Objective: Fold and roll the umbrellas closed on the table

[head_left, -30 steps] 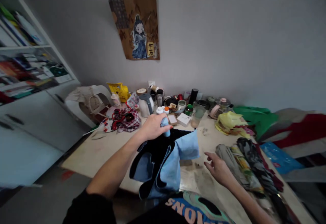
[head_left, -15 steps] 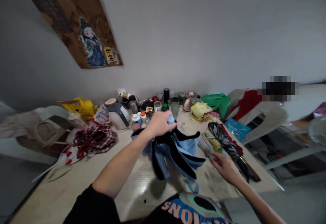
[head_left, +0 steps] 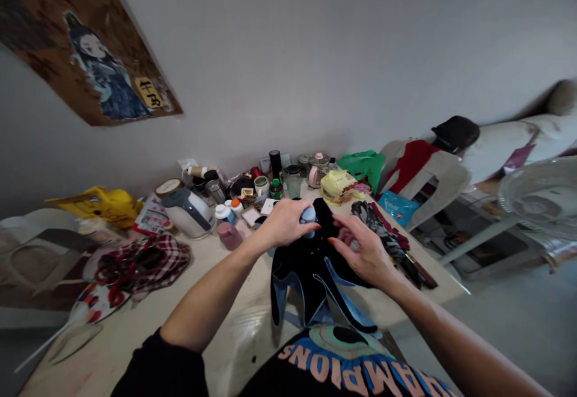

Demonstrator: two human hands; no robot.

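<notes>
A folding umbrella, light blue outside and black inside, hangs loosely gathered over the table, its panels spread downward. My left hand is closed round its light blue handle at the top. On the other side, my right hand is at the edge of the black cloth. Its fingers are bent, with a gap between thumb and forefinger, and the fingertips seem to touch the fabric. Part of the umbrella is hidden behind this hand.
A kettle, a pink cup, pill bottles and jars crowd the back. Plaid cloth lies left; a patterned grey bundle lies right. A yellow bag sits behind. A person in red is beyond the table.
My right hand has moved up and left from the table's right side to the umbrella. My left hand still grips the handle, and the umbrella's black inside faces me more. The view has turned right.
</notes>
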